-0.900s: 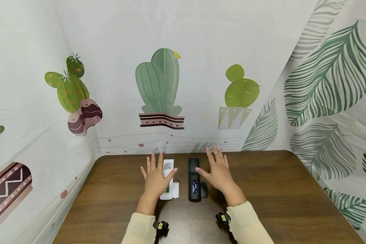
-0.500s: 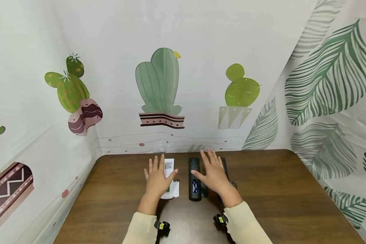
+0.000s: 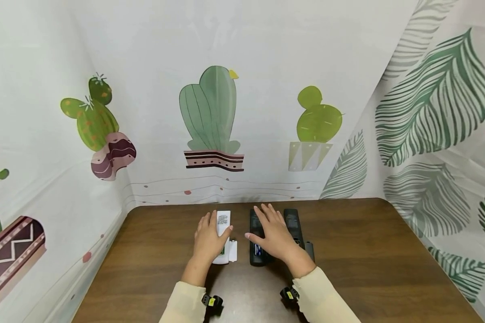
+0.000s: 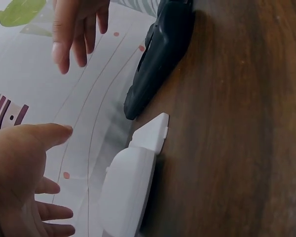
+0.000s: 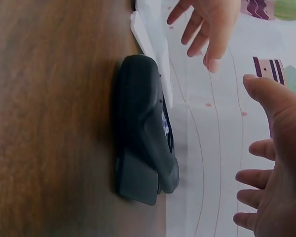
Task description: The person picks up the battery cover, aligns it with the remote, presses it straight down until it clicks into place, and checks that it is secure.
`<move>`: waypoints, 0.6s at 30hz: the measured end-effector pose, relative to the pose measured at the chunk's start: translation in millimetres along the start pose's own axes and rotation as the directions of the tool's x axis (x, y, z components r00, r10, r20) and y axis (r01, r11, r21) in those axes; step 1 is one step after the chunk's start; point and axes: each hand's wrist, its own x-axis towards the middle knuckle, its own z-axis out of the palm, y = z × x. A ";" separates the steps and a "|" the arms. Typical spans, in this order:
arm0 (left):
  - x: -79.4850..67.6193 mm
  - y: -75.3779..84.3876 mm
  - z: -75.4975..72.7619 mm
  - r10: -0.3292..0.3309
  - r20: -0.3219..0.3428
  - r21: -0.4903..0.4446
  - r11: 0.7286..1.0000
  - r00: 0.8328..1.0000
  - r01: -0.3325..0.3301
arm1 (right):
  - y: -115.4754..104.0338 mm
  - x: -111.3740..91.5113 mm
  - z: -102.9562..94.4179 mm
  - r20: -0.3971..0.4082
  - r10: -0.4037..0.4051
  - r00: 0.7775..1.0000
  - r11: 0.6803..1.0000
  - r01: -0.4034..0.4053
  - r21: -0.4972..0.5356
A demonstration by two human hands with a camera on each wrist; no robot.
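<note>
A white remote control (image 3: 224, 219) lies back up on the table, its battery cover (image 3: 233, 251) beside it. My left hand (image 3: 207, 240) hovers over its left side with fingers spread, apart from it in the left wrist view. Right of it lies a black remote control (image 3: 255, 228) with blue batteries (image 3: 258, 250) in its uncovered compartment. Over this one floats my right hand (image 3: 278, 237), palm down, fingers extended and holding nothing. It partly hides a second black remote control (image 3: 293, 220), which has a dark cover (image 3: 309, 250) at its right side.
The brown wooden table (image 3: 363, 269) ends at the back against a white cloth (image 3: 266, 112) printed with cacti and leaves. A small black camera (image 3: 213, 301) is strapped to my left wrist, another (image 3: 289, 294) to my right.
My right hand has moved left, from beside the black remotes to over the middle one, uncovering the right-hand remote. My left hand has barely moved; its fingers have drawn closer together.
</note>
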 end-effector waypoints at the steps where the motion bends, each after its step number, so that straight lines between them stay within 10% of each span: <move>1: -0.6 0.1 -0.2 0.001 0.003 0.000 1.000 1.000 -0.001 | -0.7 -0.5 0.6 0.005 -0.016 1.000 1.000 0.016 -0.002; 18: -6.6 1.0 -0.1 -0.008 -0.022 -0.032 0.999 1.000 0.008 | -17.5 -4.5 12.9 0.051 -0.186 0.981 0.976 0.191 -0.107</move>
